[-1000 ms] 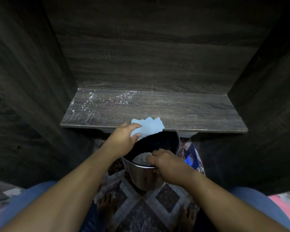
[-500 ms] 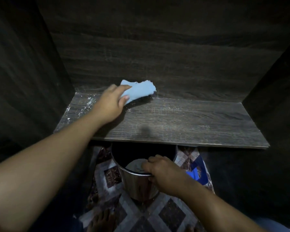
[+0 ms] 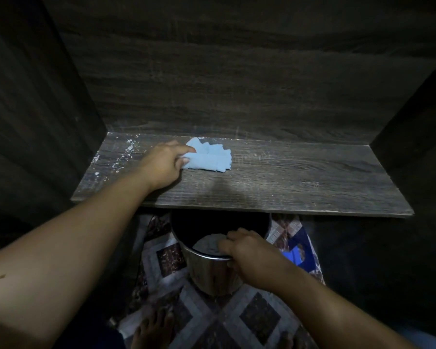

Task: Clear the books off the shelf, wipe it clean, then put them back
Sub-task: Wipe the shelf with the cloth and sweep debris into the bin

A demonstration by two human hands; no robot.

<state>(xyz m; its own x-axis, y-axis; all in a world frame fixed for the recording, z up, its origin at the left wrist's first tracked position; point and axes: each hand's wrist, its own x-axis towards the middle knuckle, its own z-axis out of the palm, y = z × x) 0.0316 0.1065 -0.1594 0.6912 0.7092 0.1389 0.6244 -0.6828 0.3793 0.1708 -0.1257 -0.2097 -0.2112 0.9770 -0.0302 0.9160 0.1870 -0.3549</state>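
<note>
A single head-worn camera looks forward and steeply down into a dark wooden alcove. It sits close: the shelf (image 3: 275,187) spans the middle of the frame, and the rug (image 3: 258,321) shows below its front edge.

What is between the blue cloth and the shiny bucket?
In the head view, just bare shelf lies between the blue cloth and the bucket, whose rim the right hand grips.

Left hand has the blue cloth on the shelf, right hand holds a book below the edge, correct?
Not a book: the head view shows the right hand gripping the rim of a steel pot below the edge. Left hand, blue cloth and shelf are as stated.
</note>
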